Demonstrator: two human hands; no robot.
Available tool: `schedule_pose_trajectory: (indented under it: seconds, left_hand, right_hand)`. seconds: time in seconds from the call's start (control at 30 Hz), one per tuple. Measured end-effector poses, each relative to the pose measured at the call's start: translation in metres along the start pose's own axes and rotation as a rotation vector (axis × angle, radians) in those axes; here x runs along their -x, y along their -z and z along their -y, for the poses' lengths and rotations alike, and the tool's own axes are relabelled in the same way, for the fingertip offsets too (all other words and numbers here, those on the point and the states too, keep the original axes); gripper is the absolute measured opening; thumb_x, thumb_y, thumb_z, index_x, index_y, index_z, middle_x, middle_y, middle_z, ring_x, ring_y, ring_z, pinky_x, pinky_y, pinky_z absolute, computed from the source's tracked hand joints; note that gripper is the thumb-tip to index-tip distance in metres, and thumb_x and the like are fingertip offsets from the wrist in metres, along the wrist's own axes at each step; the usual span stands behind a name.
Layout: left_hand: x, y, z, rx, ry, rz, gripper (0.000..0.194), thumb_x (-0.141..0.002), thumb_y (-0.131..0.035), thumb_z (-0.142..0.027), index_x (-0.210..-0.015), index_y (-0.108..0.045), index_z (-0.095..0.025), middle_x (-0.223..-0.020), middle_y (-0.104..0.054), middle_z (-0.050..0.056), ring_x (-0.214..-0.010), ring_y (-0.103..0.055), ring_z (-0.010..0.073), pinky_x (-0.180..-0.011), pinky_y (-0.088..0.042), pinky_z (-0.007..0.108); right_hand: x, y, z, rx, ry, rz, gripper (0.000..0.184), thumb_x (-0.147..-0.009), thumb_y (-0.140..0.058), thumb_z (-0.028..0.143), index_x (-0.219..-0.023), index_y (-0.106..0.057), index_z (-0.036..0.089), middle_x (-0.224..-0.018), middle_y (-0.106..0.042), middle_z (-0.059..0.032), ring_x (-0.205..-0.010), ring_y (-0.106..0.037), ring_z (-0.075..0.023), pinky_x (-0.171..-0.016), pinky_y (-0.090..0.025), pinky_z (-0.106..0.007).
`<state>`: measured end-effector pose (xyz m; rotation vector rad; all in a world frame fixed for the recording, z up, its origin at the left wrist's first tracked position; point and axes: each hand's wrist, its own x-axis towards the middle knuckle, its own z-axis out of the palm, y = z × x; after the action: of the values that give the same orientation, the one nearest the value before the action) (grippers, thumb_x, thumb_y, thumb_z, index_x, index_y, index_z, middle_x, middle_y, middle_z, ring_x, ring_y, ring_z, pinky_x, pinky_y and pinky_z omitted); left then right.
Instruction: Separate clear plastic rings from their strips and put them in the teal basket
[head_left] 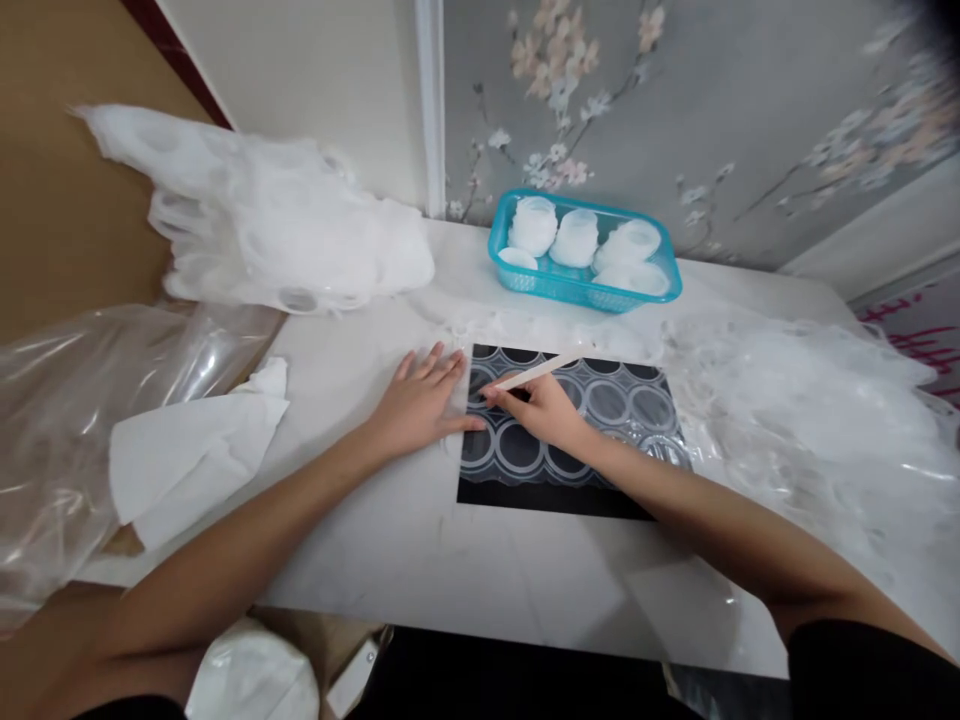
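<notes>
A translucent sheet with rows of ring shapes [519, 446] lies over a black mat [555, 498] on the white table. My right hand [546, 408] is closed around a flat, pale wooden stick [546, 368], which slants up to the right. The stick's lower end is at the sheet's left part, partly hidden by my fingers. My left hand [421, 402] rests flat with its fingers spread beside the mat's left edge, its thumb reaching onto the sheet's edge.
A blue plastic basket [559, 287] with stacks of white round pieces stands at the back. White sheets are heaped at the back left [285, 220], and a translucent pile [825, 430] covers the right. Clear plastic [60, 400] and crumpled white paper [195, 455] lie left.
</notes>
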<state>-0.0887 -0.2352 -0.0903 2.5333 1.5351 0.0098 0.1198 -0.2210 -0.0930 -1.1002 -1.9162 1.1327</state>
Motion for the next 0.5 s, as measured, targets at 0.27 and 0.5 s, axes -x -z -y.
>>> schedule_pose_trajectory:
  seconds: [0.27, 0.5]
  left_hand:
    - [0.0, -0.005, -0.011, 0.052, 0.047, -0.009, 0.101, -0.076, -0.032, -0.08, -0.151, -0.012, -0.016, -0.155, -0.02, 0.007, -0.145, -0.003, 0.0309, -0.115, 0.002, 0.052]
    - [-0.002, -0.002, -0.012, 0.047, 0.063, 0.023, 0.101, -0.076, -0.03, -0.08, -0.151, -0.007, -0.016, -0.156, -0.015, 0.009, -0.143, -0.001, 0.037, -0.106, 0.016, 0.065]
  right_hand:
    - [0.001, -0.001, 0.003, 0.121, 0.054, 0.034, 0.023, -0.088, -0.056, 0.038, -0.084, -0.072, 0.022, -0.084, -0.073, -0.0049, -0.079, -0.068, -0.0225, -0.071, -0.053, -0.034]
    - [0.008, -0.003, 0.001, 0.454, 0.429, 0.075, 0.019, -0.091, -0.052, 0.026, -0.098, -0.07, 0.025, -0.104, -0.072, -0.0047, -0.111, -0.057, -0.0252, -0.094, -0.045, -0.044]
